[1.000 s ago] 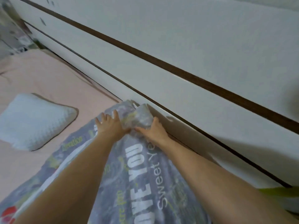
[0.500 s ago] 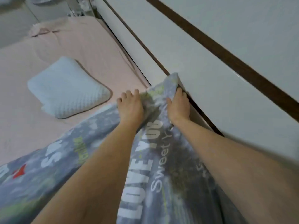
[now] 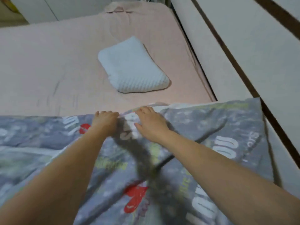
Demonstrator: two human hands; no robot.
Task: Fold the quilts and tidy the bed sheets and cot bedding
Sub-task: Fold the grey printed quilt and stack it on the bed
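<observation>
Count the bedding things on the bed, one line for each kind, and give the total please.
Grey printed quilt with white letters and red marks: 1
White textured pillow: 1
Pink bed sheet: 1
Total: 3

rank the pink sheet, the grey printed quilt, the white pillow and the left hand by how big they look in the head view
1-2. grey printed quilt and pink sheet: alike; the quilt is nearer the camera, so unsure.
3. white pillow
4. left hand
</observation>
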